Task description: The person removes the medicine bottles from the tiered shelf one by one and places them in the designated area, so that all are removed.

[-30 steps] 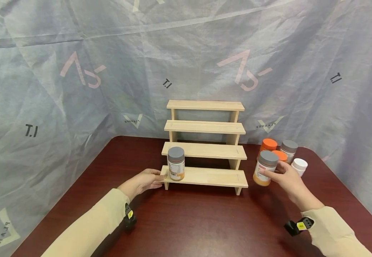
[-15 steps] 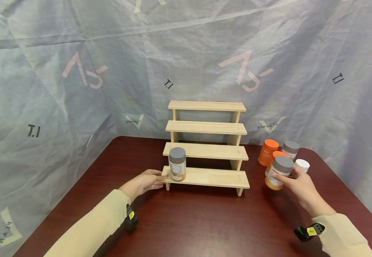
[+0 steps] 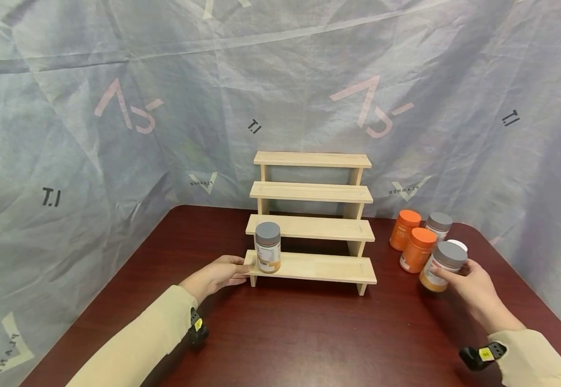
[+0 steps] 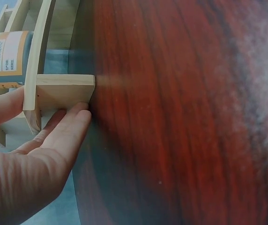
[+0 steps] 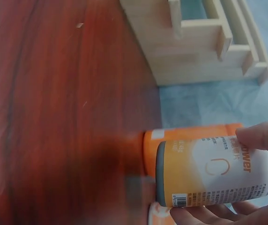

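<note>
A pale wooden rack [image 3: 316, 266] with several stepped shelves stands on the dark red table. My left hand [image 3: 219, 275] holds the left end of its lowest shelf, thumb on top and fingers below against the end support [image 4: 63, 91]. Just beside the thumb, a grey-capped jar [image 3: 268, 248] stands upright on that shelf. In my right hand [image 3: 474, 287] is another grey-capped jar [image 3: 441, 267], white and yellow-orange, slightly tilted; the right wrist view shows thumb and fingers around its label [image 5: 218, 171]. Two orange jars [image 3: 417, 251] [image 3: 404, 231] stand close to its left.
Behind the held jar are a further grey-capped jar [image 3: 438, 224] and a partly hidden white-capped one [image 3: 458, 245]. Grey fabric [image 3: 203, 97] hangs at the back and sides of the table [image 3: 299, 338].
My right hand has moved right and toward me with the jar, past the front orange jar, which is now uncovered. The white-capped jar is now mostly hidden. My left hand stays on the shelf.
</note>
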### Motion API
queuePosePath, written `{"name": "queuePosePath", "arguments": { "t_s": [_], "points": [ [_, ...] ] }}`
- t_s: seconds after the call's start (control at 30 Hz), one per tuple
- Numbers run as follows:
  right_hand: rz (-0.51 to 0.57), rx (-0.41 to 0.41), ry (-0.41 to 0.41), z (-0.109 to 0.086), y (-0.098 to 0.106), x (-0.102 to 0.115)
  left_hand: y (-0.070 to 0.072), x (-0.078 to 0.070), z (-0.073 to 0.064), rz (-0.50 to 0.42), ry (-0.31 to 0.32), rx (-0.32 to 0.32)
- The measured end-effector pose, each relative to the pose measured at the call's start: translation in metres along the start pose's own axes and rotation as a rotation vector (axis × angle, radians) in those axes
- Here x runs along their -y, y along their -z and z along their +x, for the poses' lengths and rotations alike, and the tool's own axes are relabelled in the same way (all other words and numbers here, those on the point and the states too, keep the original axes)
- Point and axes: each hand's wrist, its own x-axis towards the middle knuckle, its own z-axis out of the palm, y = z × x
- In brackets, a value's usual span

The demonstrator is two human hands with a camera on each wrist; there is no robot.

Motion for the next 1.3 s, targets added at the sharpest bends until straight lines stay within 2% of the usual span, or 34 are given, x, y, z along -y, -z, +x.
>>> {"name": "queuePosePath", "arguments": {
  "t_s": [0.4, 0.7, 1.07, 1.17, 1.3],
  "points": [
    [-0.070, -0.133, -0.053, 0.001, 0.018, -0.026, 0.000, -0.001, 0.000, 0.002, -0.001, 0.002],
    [-0.029, -0.156, -0.117, -0.001, 0.025, -0.034, -0.002, 0.000, 0.001, 0.002, -0.007, 0.005],
    [0.038, -0.189, -0.093, -0.002, 0.031, -0.035, -0.001, 0.000, 0.000, 0.003, -0.005, 0.003],
    [0.088, -0.193, -0.089, 0.005, 0.032, -0.045, 0.000, 0.001, 0.000, 0.003, -0.006, 0.004],
    [0.101, -0.242, -0.079, 0.017, 0.033, -0.064, 0.000, 0.001, -0.001, 0.007, -0.008, 0.016]
  ]
}}
